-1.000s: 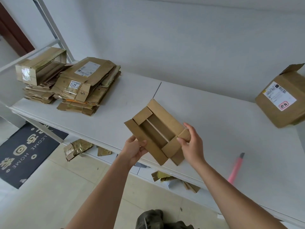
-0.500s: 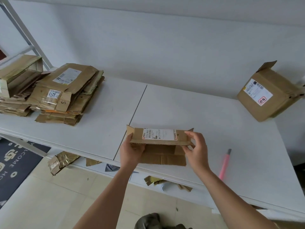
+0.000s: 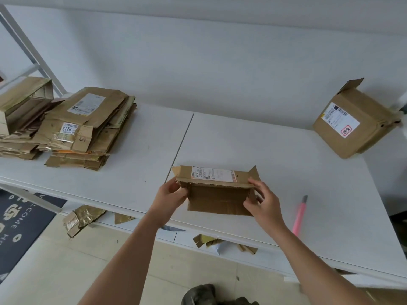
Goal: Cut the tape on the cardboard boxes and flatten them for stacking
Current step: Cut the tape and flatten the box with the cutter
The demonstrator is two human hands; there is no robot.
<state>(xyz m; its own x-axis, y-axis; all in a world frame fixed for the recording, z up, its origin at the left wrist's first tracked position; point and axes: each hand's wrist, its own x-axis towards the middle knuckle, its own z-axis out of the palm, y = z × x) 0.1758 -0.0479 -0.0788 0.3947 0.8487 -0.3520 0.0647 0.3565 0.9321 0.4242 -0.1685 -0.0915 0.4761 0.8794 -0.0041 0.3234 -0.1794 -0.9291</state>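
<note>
From the head view, the small box (image 3: pixel 217 190) sits at 6 o'clock on the table (image 3: pixel 275 164), near its front edge, flaps open at both ends, so its tape looks already cut; it seems partly collapsed, not yet flat. The left hand (image 3: pixel 169 200) grips its left end, fingers curled round the edge, and the right hand (image 3: pixel 263 201) pinches its right end. At 10 o'clock lies the stack (image 3: pixel 86 130) of flattened boxes, so much of the job looks done. At 2 o'clock a second box (image 3: pixel 354 122) stands unflattened, one flap up, probably next. The pink knife (image 3: pixel 300 214) lies at 4 o'clock, near the front edge. Bare tabletop between box and stack leaves room to slide leftward.
</note>
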